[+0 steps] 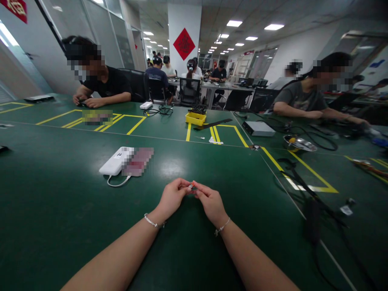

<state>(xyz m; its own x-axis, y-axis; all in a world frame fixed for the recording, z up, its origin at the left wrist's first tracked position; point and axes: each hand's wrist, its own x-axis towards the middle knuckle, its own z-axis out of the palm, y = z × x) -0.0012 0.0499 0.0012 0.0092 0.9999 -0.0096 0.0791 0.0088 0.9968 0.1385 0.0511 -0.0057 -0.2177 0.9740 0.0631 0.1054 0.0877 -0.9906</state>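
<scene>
Both hands meet over the green table (188, 258), fingertips close together. A small orange and white piece (192, 185) is pinched between them; its kind is too small to make out. My left hand (173, 197) closes thumb and fingers on the white side of it. On the orange side, my right hand (211, 203) has its thumb and fingers pressed together. Fingers hide part of the piece. A bracelet circles each wrist. Left of the hands lies a white power bank (117, 161), its short white cable looping beside a blurred-out phone-like slab (138, 161).
Farther back are a yellow tray (195, 119) holding dark items, a grey box (259, 128) and a shiny metal dish (300, 143). Black cables (315, 198) run along the right. Co-workers sit across the table at left and right. Yellow tape marks the tabletop.
</scene>
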